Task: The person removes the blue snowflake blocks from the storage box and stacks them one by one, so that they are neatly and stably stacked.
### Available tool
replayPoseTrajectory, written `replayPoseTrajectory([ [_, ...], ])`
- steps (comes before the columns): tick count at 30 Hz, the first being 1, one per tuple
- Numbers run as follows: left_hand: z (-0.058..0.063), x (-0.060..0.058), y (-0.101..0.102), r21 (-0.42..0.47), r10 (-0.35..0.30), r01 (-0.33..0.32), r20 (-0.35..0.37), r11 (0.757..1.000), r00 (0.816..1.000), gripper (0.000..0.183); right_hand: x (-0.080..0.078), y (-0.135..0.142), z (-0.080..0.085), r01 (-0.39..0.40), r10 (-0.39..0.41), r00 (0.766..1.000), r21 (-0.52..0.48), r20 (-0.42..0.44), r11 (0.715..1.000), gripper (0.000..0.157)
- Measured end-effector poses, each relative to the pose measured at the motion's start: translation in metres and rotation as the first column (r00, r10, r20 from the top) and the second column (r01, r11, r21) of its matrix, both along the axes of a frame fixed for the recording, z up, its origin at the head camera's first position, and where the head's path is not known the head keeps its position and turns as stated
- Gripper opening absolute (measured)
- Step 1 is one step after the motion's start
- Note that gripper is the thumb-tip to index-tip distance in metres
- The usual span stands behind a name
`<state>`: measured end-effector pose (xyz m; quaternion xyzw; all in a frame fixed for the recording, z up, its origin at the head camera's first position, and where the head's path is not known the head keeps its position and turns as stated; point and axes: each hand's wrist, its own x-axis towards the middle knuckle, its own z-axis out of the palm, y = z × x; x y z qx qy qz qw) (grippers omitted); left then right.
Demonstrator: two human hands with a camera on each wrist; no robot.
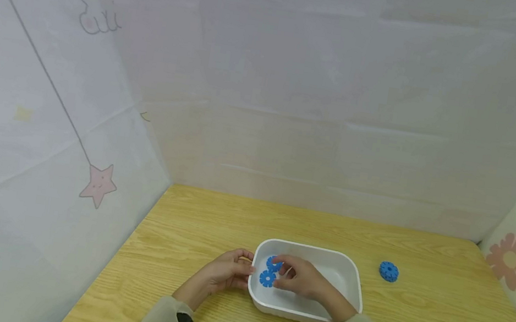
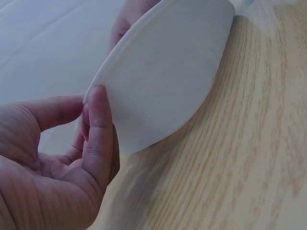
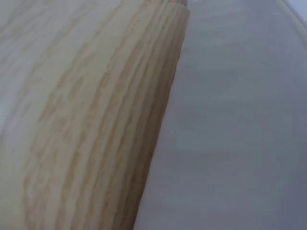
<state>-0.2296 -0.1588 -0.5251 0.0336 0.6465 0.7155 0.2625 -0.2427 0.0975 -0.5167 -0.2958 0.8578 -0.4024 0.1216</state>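
A white plastic box (image 1: 342,265) stands on the wooden table. At its left end my left hand (image 1: 227,273) grips the rim, and in the left wrist view the fingers (image 2: 99,112) press on the outer wall. Inside the box, toward its left end, lie a blue notched disc (image 1: 267,279) and, just behind it, another blue notched disc (image 1: 272,266). Over them reaches my right hand (image 1: 302,279), thumb and index finger apart; the index fingertip overlaps the rear disc. The right hand is hidden in its own wrist view, where the box's wall (image 3: 216,120) shows.
A small stack of blue notched discs (image 1: 389,271) sits on the wooden table (image 1: 429,320) to the right of the box. A pale printed cloth (image 1: 296,105) hangs behind the table and along both sides.
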Motion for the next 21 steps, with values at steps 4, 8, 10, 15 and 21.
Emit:
replayPoseTrajectory([
  [4,0.000,0.000,0.000,0.004,-0.008,0.008,0.000,1.000,1.000,0.040,0.001,-0.002,-0.003,-0.011,0.011,1.000,0.046,-0.005,0.999,0.047],
  [8,0.002,0.001,0.000,0.000,-0.002,0.002,-0.001,1.000,1.000,0.040,0.001,-0.004,-0.005,-0.041,0.044,0.998,0.063,-0.040,0.997,0.048],
  [10,0.002,0.001,0.000,-0.004,0.003,-0.003,-0.005,1.000,1.000,0.040,0.001,-0.007,-0.006,-0.048,0.052,0.997,0.074,-0.050,0.996,0.048],
  [15,0.004,0.002,0.000,-0.009,0.003,-0.003,0.002,1.000,1.000,0.040,-0.001,-0.013,-0.010,-0.010,0.017,0.999,0.148,-0.046,0.989,0.050],
  [21,0.005,0.002,0.001,-0.009,0.000,0.000,0.003,1.000,1.000,0.039,0.000,-0.019,-0.011,0.040,-0.028,0.998,0.227,-0.055,0.973,0.054],
])
